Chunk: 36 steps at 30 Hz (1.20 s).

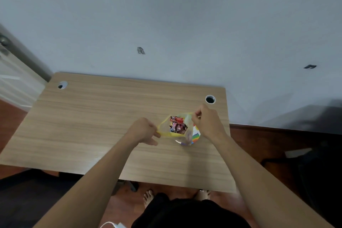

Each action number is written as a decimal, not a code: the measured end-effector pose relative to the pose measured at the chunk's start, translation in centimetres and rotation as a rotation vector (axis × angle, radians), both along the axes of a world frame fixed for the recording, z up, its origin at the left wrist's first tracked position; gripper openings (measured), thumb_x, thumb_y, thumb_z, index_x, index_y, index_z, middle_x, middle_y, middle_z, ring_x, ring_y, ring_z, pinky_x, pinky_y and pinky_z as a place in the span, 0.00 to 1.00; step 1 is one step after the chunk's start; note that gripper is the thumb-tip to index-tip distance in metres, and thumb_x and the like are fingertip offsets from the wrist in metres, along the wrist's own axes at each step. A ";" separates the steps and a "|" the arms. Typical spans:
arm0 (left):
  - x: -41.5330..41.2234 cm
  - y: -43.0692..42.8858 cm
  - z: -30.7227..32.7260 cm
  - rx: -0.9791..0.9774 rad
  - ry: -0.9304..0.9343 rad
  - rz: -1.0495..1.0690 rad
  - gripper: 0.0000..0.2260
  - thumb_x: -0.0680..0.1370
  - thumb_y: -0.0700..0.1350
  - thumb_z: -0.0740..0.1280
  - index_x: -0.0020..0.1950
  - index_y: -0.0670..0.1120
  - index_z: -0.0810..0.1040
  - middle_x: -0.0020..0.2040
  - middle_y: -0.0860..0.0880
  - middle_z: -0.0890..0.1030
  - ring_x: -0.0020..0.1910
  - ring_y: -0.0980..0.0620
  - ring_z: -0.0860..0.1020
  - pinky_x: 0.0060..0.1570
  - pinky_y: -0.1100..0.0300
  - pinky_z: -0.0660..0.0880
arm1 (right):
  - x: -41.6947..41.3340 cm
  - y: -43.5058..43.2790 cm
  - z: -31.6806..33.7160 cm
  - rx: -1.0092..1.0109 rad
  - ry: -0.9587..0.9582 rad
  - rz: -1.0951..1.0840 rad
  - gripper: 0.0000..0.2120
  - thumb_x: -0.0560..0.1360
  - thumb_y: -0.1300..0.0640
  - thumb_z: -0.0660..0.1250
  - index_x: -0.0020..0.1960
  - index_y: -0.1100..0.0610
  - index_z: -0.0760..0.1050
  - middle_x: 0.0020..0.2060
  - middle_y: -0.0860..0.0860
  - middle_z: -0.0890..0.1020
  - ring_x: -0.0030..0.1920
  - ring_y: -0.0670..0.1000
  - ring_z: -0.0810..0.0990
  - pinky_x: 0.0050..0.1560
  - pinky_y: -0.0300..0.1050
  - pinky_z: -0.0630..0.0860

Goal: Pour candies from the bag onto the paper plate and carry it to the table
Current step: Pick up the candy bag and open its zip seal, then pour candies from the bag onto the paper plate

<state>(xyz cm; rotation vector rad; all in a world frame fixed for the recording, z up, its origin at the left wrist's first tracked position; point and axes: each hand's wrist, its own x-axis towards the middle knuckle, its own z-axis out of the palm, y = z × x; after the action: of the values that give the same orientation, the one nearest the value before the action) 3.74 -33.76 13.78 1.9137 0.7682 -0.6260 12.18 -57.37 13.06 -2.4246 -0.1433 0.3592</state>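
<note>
Both hands [146,131] [207,122] grip bag [177,126] mouth open; no legible writing.

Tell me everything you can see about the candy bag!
The bag is thin, see-through plastic with a yellow rim. Its mouth is pulled wide open and faces up, showing a heap of red, pink and dark wrapped candies inside. The left hand pinches one side of the rim, the right hand the other. It sits over a rainbow paper plate on the wooden desk.
</note>
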 end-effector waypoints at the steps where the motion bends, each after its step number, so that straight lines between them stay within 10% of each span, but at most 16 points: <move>1: -0.2 -0.1 0.0 -0.049 0.041 -0.013 0.11 0.84 0.38 0.65 0.59 0.35 0.85 0.55 0.41 0.91 0.53 0.39 0.90 0.57 0.46 0.87 | 0.1 -0.1 0.1 0.023 -0.011 0.006 0.04 0.79 0.57 0.69 0.49 0.57 0.77 0.43 0.54 0.86 0.45 0.57 0.85 0.48 0.58 0.82; 7: -0.9 0.8 -2.6 -0.177 0.164 -0.233 0.15 0.86 0.40 0.62 0.70 0.36 0.80 0.63 0.41 0.89 0.57 0.40 0.88 0.55 0.50 0.83 | 0.3 -1.3 0.6 0.065 -0.021 0.077 0.08 0.79 0.53 0.70 0.42 0.48 0.74 0.34 0.45 0.84 0.28 0.44 0.82 0.32 0.46 0.78; 12: -0.8 -0.9 -6.2 0.141 -0.227 -0.445 0.36 0.82 0.44 0.74 0.87 0.44 0.60 0.83 0.45 0.71 0.79 0.43 0.74 0.76 0.53 0.70 | 0.4 -2.1 2.1 0.112 -0.014 0.176 0.07 0.78 0.52 0.72 0.43 0.47 0.77 0.33 0.27 0.81 0.34 0.34 0.79 0.34 0.27 0.72; 17: 0.4 -3.3 -6.8 0.073 -0.558 -0.602 0.45 0.78 0.44 0.78 0.89 0.47 0.56 0.88 0.47 0.61 0.88 0.48 0.59 0.85 0.55 0.58 | 1.2 -2.4 3.6 0.244 0.063 0.195 0.07 0.76 0.46 0.74 0.46 0.49 0.81 0.43 0.38 0.89 0.42 0.41 0.87 0.42 0.35 0.79; 21: 0.9 -4.7 -6.1 -0.021 -0.506 -0.493 0.20 0.85 0.37 0.64 0.77 0.47 0.77 0.67 0.42 0.84 0.58 0.53 0.86 0.60 0.60 0.81 | 2.4 -3.3 3.3 0.420 0.234 0.101 0.13 0.81 0.43 0.69 0.53 0.51 0.85 0.48 0.46 0.91 0.47 0.48 0.90 0.50 0.46 0.84; 23: 0.7 -4.8 -5.7 -0.099 -0.553 -0.441 0.19 0.87 0.38 0.60 0.76 0.50 0.77 0.56 0.38 0.85 0.37 0.60 0.80 0.44 0.67 0.79 | 2.6 -4.1 2.3 0.591 0.345 -0.029 0.18 0.86 0.42 0.63 0.57 0.52 0.87 0.54 0.46 0.91 0.57 0.46 0.89 0.57 0.47 0.85; 29: 0.4 -4.7 -6.8 -0.173 -0.490 -0.349 0.15 0.90 0.48 0.57 0.72 0.46 0.79 0.60 0.39 0.84 0.56 0.48 0.78 0.62 0.52 0.73 | -0.1 -4.4 -4.0 0.590 0.610 -0.305 0.29 0.85 0.33 0.50 0.68 0.48 0.82 0.63 0.51 0.87 0.69 0.55 0.83 0.72 0.58 0.78; 36: 1.1 -5.5 -8.7 -0.275 -0.308 -0.213 0.20 0.89 0.57 0.57 0.52 0.43 0.79 0.37 0.49 0.79 0.34 0.50 0.78 0.43 0.54 0.78 | -2.9 -2.7 -8.4 0.543 0.656 -0.193 0.45 0.75 0.19 0.43 0.77 0.42 0.75 0.71 0.52 0.82 0.70 0.56 0.82 0.70 0.62 0.80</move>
<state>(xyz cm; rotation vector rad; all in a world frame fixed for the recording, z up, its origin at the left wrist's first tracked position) 4.82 -39.24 5.08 1.7915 0.2694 -0.5178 9.23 -60.05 4.68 -1.6730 0.2522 0.8747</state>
